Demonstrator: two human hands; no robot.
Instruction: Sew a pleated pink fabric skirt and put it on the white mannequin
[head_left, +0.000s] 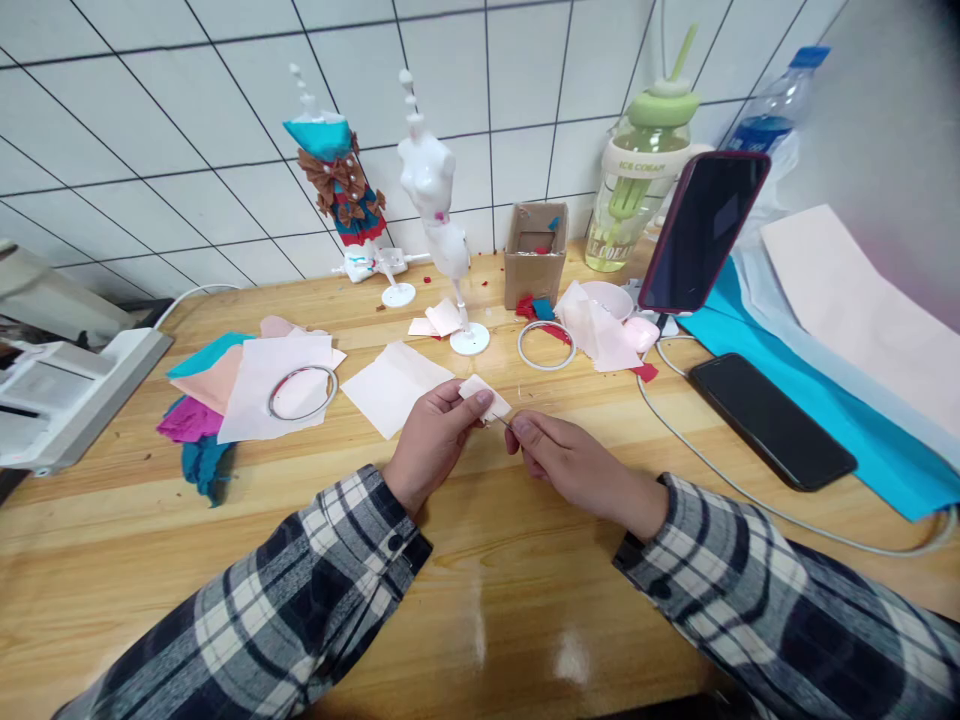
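My left hand (pixel 439 435) pinches a small pale pink piece of fabric (pixel 484 397) between thumb and fingers, above the table. Close by on the right, my right hand (pixel 559 450) is closed on a thin needle (pixel 501 420), whose end meets the fabric's lower edge. Most of the needle is hidden by the fingers. Just behind the left hand lies a pale pink square sheet (pixel 397 385). Beyond the hands stands a bare white mini dress form (pixel 435 190) on a round base, with small folded pale pieces (pixel 442 318) beside it.
A dressed mini form (pixel 337 185) and a small cardboard box (pixel 535 255) stand along the tiled wall. Hoops (pixel 546 345) and fabric scraps (pixel 202 420) lie around. At right are a green-lidded bottle (pixel 637 180), a propped phone (pixel 705 235), a flat phone (pixel 772 420) and a cable (pixel 720 485).
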